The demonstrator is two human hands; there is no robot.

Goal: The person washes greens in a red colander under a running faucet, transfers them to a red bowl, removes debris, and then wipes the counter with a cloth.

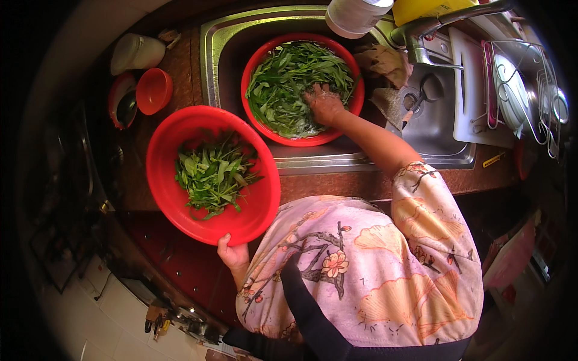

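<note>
My left hand (234, 255) grips the near rim of a tilted red plastic basin (158, 167), thumb over the edge. Leafy greens (216, 176) lie in a heap inside it. A second red basin (358, 101) stands in the left bowl of the steel sink, full of leafy greens (289, 76) in water. My right hand (323, 103) is pressed among these greens at the basin's right side, its fingers partly under water. Whether it holds any leaves cannot be told.
Right of the full basin are cloths (384, 65), a ladle (429, 90) and a steel faucet (420, 40). A white cutting board (465, 90) and a dish rack (519, 85) stand farther right. A small orange bowl (154, 91) and white container (137, 53) sit on the left counter.
</note>
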